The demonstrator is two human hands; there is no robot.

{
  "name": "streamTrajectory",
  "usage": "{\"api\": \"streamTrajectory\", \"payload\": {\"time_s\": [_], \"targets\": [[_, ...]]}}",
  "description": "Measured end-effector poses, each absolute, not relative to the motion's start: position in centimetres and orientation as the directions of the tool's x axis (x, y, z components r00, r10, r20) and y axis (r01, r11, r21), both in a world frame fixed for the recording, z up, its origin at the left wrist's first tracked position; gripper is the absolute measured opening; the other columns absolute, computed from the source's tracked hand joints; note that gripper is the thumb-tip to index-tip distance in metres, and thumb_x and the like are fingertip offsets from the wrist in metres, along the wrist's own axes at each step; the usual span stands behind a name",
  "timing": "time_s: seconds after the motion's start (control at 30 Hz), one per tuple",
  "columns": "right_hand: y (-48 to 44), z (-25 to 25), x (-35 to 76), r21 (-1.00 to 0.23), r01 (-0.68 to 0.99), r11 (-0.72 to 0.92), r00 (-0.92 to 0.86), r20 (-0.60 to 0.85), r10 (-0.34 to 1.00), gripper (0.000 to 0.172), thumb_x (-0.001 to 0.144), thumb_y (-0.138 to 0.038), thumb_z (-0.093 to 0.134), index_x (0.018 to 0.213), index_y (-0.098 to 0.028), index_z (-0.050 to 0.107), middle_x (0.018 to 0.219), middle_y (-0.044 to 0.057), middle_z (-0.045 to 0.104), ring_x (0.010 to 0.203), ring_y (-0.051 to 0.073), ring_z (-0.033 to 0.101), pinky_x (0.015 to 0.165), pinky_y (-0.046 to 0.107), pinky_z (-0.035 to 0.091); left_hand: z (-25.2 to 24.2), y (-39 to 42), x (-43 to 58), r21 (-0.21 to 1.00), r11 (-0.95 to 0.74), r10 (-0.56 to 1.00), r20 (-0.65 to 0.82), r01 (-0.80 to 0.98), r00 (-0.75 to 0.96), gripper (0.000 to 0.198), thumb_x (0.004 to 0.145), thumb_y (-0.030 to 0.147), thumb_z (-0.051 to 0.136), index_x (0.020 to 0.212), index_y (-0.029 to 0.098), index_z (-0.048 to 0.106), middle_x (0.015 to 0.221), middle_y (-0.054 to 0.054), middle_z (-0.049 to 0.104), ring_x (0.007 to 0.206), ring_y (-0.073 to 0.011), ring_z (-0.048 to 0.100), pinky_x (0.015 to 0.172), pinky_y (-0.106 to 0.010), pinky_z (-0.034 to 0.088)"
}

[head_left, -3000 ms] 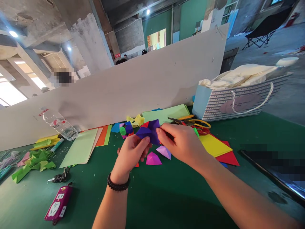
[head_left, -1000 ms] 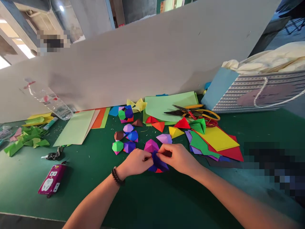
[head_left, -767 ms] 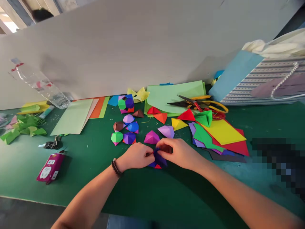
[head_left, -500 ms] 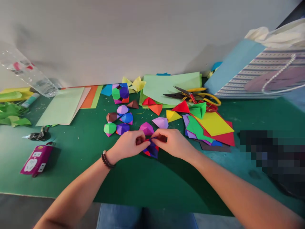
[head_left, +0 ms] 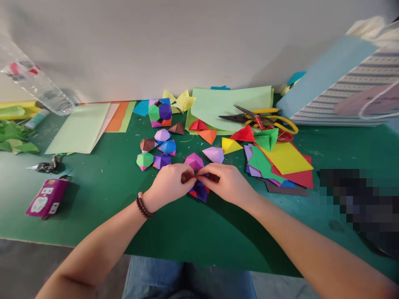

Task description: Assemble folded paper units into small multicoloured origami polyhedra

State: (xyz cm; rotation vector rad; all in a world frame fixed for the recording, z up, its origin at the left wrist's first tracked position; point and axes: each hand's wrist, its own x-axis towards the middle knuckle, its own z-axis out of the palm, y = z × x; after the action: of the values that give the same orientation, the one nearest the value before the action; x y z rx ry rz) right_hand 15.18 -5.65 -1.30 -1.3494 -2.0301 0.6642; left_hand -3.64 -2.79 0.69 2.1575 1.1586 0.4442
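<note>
Green desk up against a white partition, with a striped paper bag on the right, cream cloth stuffed in it. Fingers of my left hand and right hand are pinching a purple origami piece, right by a pink paper gem.

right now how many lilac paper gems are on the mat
2: one lilac paper gem in the cluster above the left hand, the other above the right hand. More could be hidden under the hands.
</note>
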Motion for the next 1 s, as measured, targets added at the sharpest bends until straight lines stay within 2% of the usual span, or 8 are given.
{"api": "streamTrajectory", "payload": {"time_s": [0.2, 0.33, 0.43, 0.5, 0.63, 0.87, 0.93, 1.0], "targets": [[-5.9, -1.3, 15.0, -0.639, 0.661, 0.395, -0.314, 0.242, 0.918, 0.008, 0.084, -0.019, 0.058, 0.081, -0.020, 0.065, 0.077, 0.001, 0.069, 0.069, 0.015, 0.062, 0.063, 0.026, 0.044, 0.6, -3.1, -3.1, 0.571, -0.491, 0.818, 0.044, 0.658, 0.573, 0.012, 0.074, 0.013, 0.053, 0.064, 0.017, 0.058, 0.065, 0.000, 0.062, 0.059, -0.0110, 0.051, 0.055, -0.023, 0.034], [-6.2, -1.4, 14.7, -0.524, 0.700, 0.485, -0.366, 0.319, 0.874, 0.012, 0.084, -0.018, 0.054, 0.075, -0.020, 0.062, 0.073, 0.002, 0.068, 0.069, 0.016, 0.061, 0.064, 0.028, 0.043, 0.4, -3.4, -2.8, 0.554, -0.522, 0.810, 0.084, 0.649, 0.580, 0.012, 0.069, 0.009, 0.052, 0.060, 0.016, 0.054, 0.061, 0.001, 0.057, 0.058, -0.0112, 0.048, 0.055, -0.024, 0.032], [-6.2, -1.6, 14.5, -0.477, 0.727, 0.495, -0.361, 0.347, 0.865, 0.015, 0.084, -0.018, 0.051, 0.071, -0.020, 0.059, 0.069, 0.003, 0.066, 0.067, 0.016, 0.060, 0.063, 0.028, 0.042, 0.3, -3.5, -2.8, 0.555, -0.516, 0.815, 0.083, 0.652, 0.573, 0.013, 0.071, 0.009, 0.052, 0.062, 0.016, 0.055, 0.063, 0.000, 0.059, 0.060, -0.0119, 0.050, 0.056, -0.024, 0.033], [-6.2, -1.5, 14.6, -0.490, 0.734, 0.470, -0.327, 0.352, 0.877, 0.015, 0.083, -0.019, 0.052, 0.069, -0.020, 0.058, 0.068, 0.002, 0.065, 0.065, 0.015, 0.059, 0.061, 0.027, 0.042, 0.4, -3.4, -2.7, 0.588, -0.490, 0.825, 0.072, 0.644, 0.561, 0.012, 0.075, 0.011, 0.051, 0.067, 0.016, 0.058, 0.068, -0.001, 0.063, 0.062, -0.0123, 0.053, 0.058, -0.024, 0.036], [-6.3, -1.2, 14.7, -0.596, 0.702, 0.391, -0.240, 0.318, 0.917, 0.010, 0.080, -0.019, 0.056, 0.071, -0.021, 0.059, 0.067, 0.000, 0.065, 0.060, 0.013, 0.058, 0.058, 0.025, 0.042, 0.6, -3.4, -2.7, 0.676, -0.425, 0.842, 0.050, 0.602, 0.538, 0.012, 0.080, 0.016, 0.051, 0.074, 0.016, 0.062, 0.074, -0.001, 0.067, 0.065, -0.0123, 0.057, 0.060, -0.023, 0.040], [-6.7, -1.3, 14.0, -0.531, 0.735, 0.423, -0.252, 0.364, 0.896, 0.016, 0.080, -0.019, 0.053, 0.064, -0.021, 0.055, 0.062, 0.000, 0.062, 0.059, 0.014, 0.056, 0.057, 0.026, 0.041, 0.3, -3.8, -2.4, 0.542, -0.530, 0.822, 0.137, 0.652, 0.553, 0.014, 0.075, 0.008, 0.051, 0.066, 0.016, 0.059, 0.068, -0.002, 0.062, 0.067, -0.0143, 0.056, 0.062, -0.026, 0.041], [-6.8, -1.1, 14.1, -0.574, 0.714, 0.400, -0.207, 0.373, 0.904, 0.015, 0.081, -0.020, 0.054, 0.066, -0.021, 0.055, 0.063, 0.000, 0.063, 0.058, 0.013, 0.057, 0.058, 0.026, 0.042, 0.3, -3.8, -2.4, 0.585, -0.527, 0.824, 0.174, 0.617, 0.540, 0.013, 0.078, 0.010, 0.052, 0.072, 0.016, 0.061, 0.072, -0.002, 0.065, 0.071, -0.0146, 0.058, 0.065, -0.026, 0.043], [-6.8, -0.7, 14.4, -0.660, 0.667, 0.346, -0.107, 0.375, 0.921, 0.012, 0.082, -0.022, 0.056, 0.070, -0.021, 0.058, 0.064, 0.000, 0.064, 0.058, 0.013, 0.058, 0.058, 0.026, 0.045, 0.6, -3.7, -2.5, 0.703, -0.469, 0.852, 0.201, 0.535, 0.483, 0.010, 0.083, 0.018, 0.053, 0.084, 0.016, 0.064, 0.083, -0.003, 0.068, 0.076, -0.0141, 0.061, 0.068, -0.024, 0.046]]}}
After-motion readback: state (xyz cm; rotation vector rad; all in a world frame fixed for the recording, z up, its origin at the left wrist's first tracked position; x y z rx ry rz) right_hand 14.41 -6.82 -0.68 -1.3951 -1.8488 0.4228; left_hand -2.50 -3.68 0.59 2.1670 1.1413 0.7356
